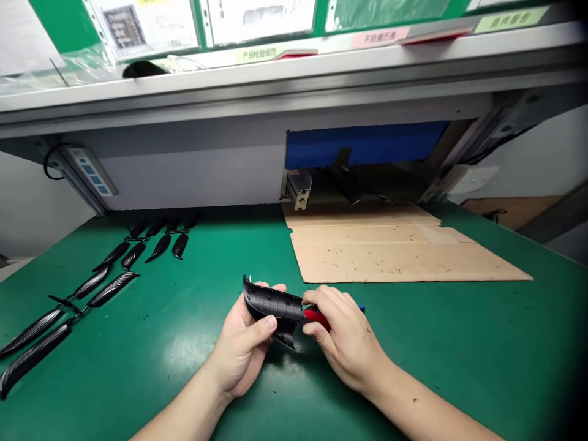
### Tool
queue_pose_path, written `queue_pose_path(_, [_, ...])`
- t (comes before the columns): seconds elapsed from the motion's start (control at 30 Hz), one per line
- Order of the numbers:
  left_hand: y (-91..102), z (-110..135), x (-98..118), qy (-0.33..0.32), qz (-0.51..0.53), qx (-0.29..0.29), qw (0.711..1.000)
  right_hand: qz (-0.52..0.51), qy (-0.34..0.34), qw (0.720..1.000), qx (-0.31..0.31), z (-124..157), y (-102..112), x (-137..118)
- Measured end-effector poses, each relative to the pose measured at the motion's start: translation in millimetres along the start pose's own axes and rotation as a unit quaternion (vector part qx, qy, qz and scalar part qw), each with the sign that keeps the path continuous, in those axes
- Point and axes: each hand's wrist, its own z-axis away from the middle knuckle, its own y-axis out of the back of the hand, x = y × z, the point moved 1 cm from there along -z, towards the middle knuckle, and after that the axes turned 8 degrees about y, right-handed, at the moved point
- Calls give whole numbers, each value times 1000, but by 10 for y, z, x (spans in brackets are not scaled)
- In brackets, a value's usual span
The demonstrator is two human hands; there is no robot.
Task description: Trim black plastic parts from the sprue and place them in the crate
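Observation:
My left hand [248,343] grips a black curved plastic shell [273,301], thumb across its near side. The shell is ribbed inside and hollow, and part of it hangs below the thumb. Closed around red-and-blue-handled pliers [316,316], my right hand [346,337] is at the shell's right end. The tool's jaws are mostly hidden by the fingers and the shell, so I cannot tell whether they bite on it. Both hands are above the green table [184,392], near its middle.
Several black, blade-shaped parts [113,288] lie in rows at the left. A cardboard sheet [376,248] with small dark scraps lies at the back right. Behind it is an opening under a blue panel [367,146]. A metal shelf [257,92] spans above; a power strip [92,171] hangs left.

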Motion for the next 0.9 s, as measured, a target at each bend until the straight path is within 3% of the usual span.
queue_pose_path(0.17, [-36,-1,-23,-4,-16,23,1000,-3,-23,1000,-11,20,5,4])
queue_pose_path(0.37, [36,-2,-17,2,-38,33,999,64,-20,998,-18,29,-11,-9])
queue_pose_path(0.9, [165,19,73,-13,-121,-37,992,174,54,983,-30,92,-92,-43])
